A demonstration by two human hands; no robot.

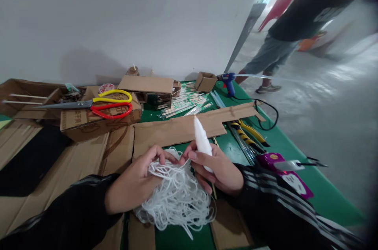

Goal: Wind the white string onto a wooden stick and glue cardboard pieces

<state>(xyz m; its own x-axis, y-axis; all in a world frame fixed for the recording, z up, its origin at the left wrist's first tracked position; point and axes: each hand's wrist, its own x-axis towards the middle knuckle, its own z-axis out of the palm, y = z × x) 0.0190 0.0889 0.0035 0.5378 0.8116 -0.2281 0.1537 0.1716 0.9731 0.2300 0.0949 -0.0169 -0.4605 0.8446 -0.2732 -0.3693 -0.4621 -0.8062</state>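
Observation:
A large tangle of thin white cord (183, 202) lies in front of me over the table and cardboard. My left hand (138, 181) is closed on loops at the tangle's upper left. My right hand (220, 169) grips a white tapered piece (202, 137), its pointed tip upward; its surface looks like tightly wound cord. A strand runs between the fingertips of both hands, which nearly meet above the tangle. The right hand's lower fingers sit beside the tangle, partly hidden by the tapered piece and thumb.
Scissors (112, 104) with yellow and red handles rest on a cardboard box (100, 120). Cut cardboard (174, 128), wooden sticks (189, 104), a blue glue gun (228, 82), pliers (254, 134) and a purple device (273, 159) lie around. A person (283, 33) stands beyond the green table (327, 191).

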